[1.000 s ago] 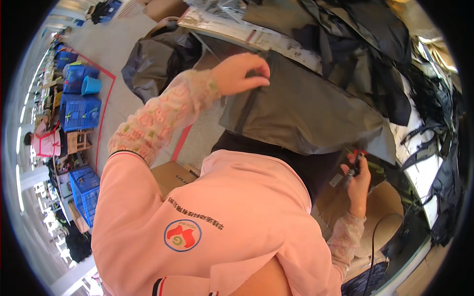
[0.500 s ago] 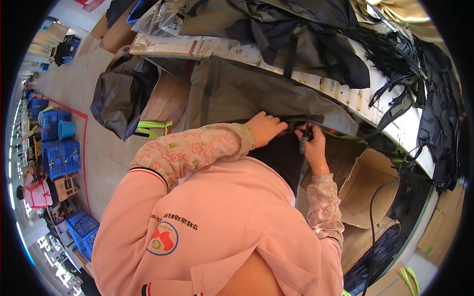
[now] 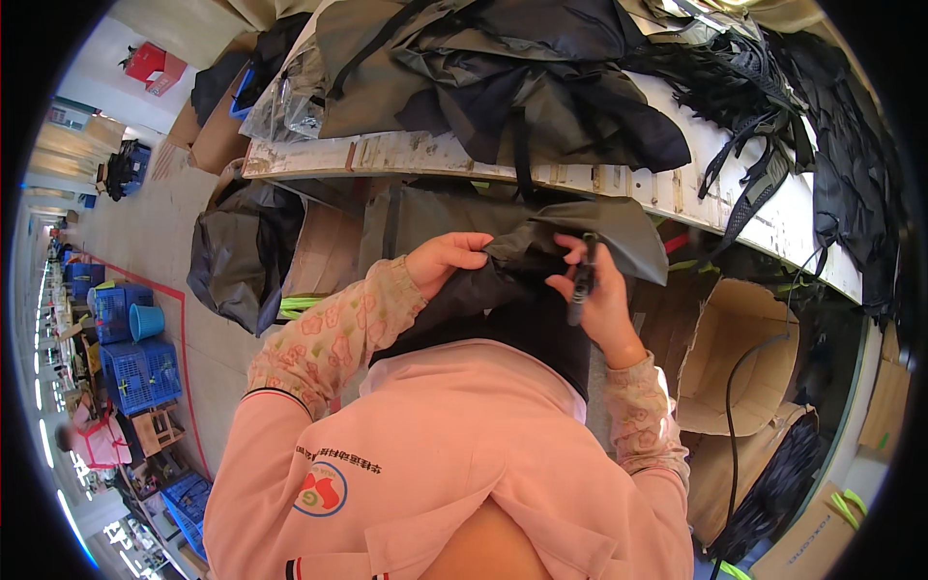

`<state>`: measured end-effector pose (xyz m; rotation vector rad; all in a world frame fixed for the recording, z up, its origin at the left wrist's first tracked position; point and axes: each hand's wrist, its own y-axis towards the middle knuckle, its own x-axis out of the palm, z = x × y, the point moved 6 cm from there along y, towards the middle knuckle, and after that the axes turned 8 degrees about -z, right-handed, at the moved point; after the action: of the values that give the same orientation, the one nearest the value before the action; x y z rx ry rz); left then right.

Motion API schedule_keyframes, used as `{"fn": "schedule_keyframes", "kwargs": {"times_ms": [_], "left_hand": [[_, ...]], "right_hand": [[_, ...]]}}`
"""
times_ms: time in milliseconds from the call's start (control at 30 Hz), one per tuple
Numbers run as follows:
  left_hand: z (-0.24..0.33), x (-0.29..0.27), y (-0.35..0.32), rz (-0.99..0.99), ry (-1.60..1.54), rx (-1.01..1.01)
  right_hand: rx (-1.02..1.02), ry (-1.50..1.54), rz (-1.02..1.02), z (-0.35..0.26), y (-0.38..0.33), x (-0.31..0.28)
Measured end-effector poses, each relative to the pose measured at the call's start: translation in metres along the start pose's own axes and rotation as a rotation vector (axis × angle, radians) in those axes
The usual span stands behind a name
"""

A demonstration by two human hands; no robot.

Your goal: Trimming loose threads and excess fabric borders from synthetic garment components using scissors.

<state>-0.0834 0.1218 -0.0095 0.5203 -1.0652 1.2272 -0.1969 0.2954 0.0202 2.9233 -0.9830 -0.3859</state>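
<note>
A large sheet of dark olive-grey fabric (image 3: 440, 217) hangs from below the bench edge and lies across my lap. My left hand (image 3: 448, 261) pinches a gathered edge of it between thumb and fingers. Just right of that, my right hand (image 3: 607, 300) is closed around a small, slim black tool (image 3: 583, 280) with a greyish lower end; its exact kind does not show. The thumb and forefinger of this hand stand apart, close to the fabric but seemingly not gripping it.
A white worn bench (image 3: 406, 153) carries piled dark fabric (image 3: 503, 77) and black straps (image 3: 764, 135). An open cardboard box (image 3: 739, 358) stands at right, a black cable (image 3: 732, 445) hanging past it. A dark bag-like bundle (image 3: 242, 256) sits left; blue crates (image 3: 140, 372) stand farther off.
My left hand has moved left and now pinches the fabric edge instead of lying over it. The right hand has come slightly nearer, its thumb and forefinger apart. The fabric is more bunched.
</note>
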Motion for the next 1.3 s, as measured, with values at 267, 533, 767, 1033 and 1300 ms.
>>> {"fn": "schedule_keyframes", "kwargs": {"times_ms": [267, 533, 767, 1033, 1300], "left_hand": [[0.012, 0.003, -0.009, 0.014, 0.133, 0.095], [0.016, -0.001, -0.016, 0.05, 0.352, 0.197], [0.016, -0.002, -0.017, 0.017, 0.321, 0.2], [0.134, -0.035, -0.162, 0.388, 0.866, 0.173], [0.308, 0.016, -0.494, 2.193, 1.884, 0.539]], "right_hand": [[0.059, -0.152, 0.038, -0.01, 0.003, 0.005], [0.205, 0.144, -0.312, -0.052, -0.023, -0.011], [0.22, 0.192, -0.21, -0.043, -0.017, 0.0], [0.185, 0.07, -0.096, -0.033, -0.016, -0.021], [0.257, 0.067, -0.046, -0.021, 0.0, -0.022]]}}
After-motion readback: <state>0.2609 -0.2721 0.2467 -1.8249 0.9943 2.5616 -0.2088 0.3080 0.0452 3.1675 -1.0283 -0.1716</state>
